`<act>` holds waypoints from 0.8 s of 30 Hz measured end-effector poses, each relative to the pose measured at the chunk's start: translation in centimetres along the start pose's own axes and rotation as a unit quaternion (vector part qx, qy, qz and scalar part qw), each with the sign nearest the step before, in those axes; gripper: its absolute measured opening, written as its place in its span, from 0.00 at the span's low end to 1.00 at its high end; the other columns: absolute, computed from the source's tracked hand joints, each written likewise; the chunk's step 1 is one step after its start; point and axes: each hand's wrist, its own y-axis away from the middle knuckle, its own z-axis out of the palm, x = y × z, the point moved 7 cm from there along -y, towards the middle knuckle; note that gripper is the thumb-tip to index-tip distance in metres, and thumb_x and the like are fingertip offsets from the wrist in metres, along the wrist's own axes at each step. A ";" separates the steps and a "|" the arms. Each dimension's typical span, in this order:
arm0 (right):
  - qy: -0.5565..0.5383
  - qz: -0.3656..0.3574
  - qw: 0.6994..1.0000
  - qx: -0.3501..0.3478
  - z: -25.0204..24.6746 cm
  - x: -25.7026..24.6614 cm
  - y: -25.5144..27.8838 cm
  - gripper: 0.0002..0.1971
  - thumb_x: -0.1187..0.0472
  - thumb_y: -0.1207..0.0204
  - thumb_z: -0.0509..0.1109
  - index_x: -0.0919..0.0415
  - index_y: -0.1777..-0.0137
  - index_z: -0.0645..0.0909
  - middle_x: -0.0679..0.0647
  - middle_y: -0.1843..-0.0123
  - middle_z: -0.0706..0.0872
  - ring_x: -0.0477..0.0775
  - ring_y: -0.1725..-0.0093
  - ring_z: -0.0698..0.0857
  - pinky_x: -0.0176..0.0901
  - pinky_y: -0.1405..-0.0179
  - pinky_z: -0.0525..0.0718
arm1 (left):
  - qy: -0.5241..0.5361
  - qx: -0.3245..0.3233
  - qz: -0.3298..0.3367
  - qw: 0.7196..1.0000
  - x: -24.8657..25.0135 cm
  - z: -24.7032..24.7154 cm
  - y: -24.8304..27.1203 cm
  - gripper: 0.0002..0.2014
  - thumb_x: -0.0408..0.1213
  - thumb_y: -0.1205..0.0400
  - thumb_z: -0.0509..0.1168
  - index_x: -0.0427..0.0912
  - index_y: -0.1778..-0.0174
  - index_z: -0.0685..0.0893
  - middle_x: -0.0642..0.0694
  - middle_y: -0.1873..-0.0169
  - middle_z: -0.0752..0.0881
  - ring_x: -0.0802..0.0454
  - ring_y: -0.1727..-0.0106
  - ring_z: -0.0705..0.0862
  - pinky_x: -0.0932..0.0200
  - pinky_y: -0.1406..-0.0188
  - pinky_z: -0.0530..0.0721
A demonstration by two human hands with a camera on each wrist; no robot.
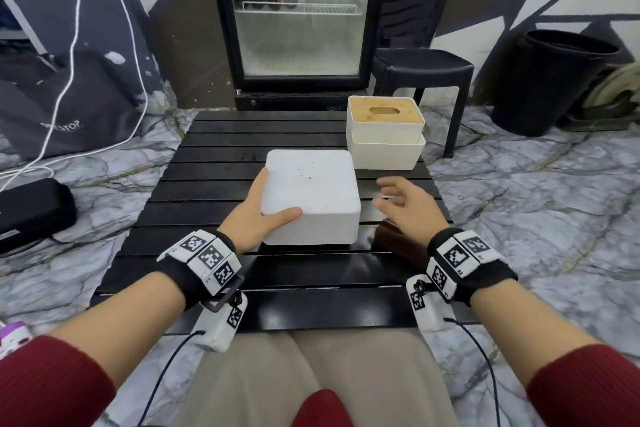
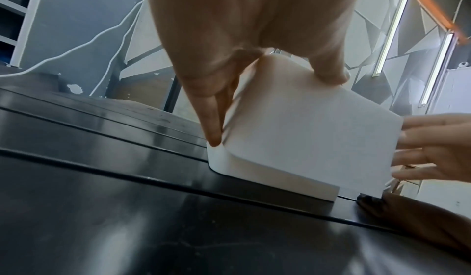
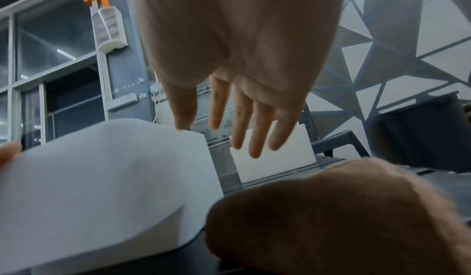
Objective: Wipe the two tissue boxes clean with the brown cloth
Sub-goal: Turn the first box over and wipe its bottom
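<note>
A plain white tissue box (image 1: 311, 194) sits on the black slatted table (image 1: 242, 270), its blank speckled face up. My left hand (image 1: 258, 208) grips its near left corner, thumb on top and fingers down the left side; the left wrist view shows the left hand (image 2: 254, 98) on the same box (image 2: 305, 138). My right hand (image 1: 405, 201) hovers open just right of the box, fingers spread, holding nothing. The brown cloth (image 1: 398, 241) lies bunched under that wrist, seen close as the cloth (image 3: 331, 219). A second white box with a wooden lid (image 1: 384, 135) stands at the table's back right.
Behind the table stands a glass-door fridge (image 1: 301, 17), with a black stool (image 1: 422, 69) and a black bin (image 1: 547, 80) to its right. A black case (image 1: 31, 211) and a white cable (image 1: 69, 80) lie on the marble floor at left.
</note>
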 end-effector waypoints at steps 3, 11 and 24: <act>0.150 0.011 0.985 -0.084 0.6 1.6 0.2 0.21 0.55 0.29 0.73 0.49 0.35 0.76 0.54 0.36 0.81 0.52 0.35 0.77 0.37 0.40 0.70 | -0.023 0.021 -0.014 0.999 -0.5 -0.5 0.2 0.54 0.66 0.37 0.70 0.60 0.18 0.50 0.59 0.26 0.70 0.54 0.30 0.73 0.53 0.32 0.72; 0.264 0.044 0.947 -0.179 1.4 3.6 0.8 0.25 0.59 0.31 0.75 0.46 0.34 0.77 0.54 0.34 0.80 0.54 0.32 0.76 0.47 0.32 0.73 | -0.028 0.031 -0.017 0.999 -0.6 -0.7 1.1 0.53 0.66 0.35 0.71 0.60 0.18 0.49 0.55 0.27 0.71 0.55 0.39 0.77 0.60 0.45 0.75; 0.228 -0.019 0.968 -0.102 0.1 0.8 -0.1 0.19 0.65 0.29 0.70 0.52 0.39 0.82 0.52 0.41 0.86 0.52 0.40 0.81 0.30 0.47 0.69 | 0.052 0.013 -0.016 0.998 -0.7 -0.7 2.9 0.49 0.68 0.38 0.70 0.66 0.22 0.56 0.67 0.34 0.76 0.65 0.36 0.78 0.60 0.39 0.78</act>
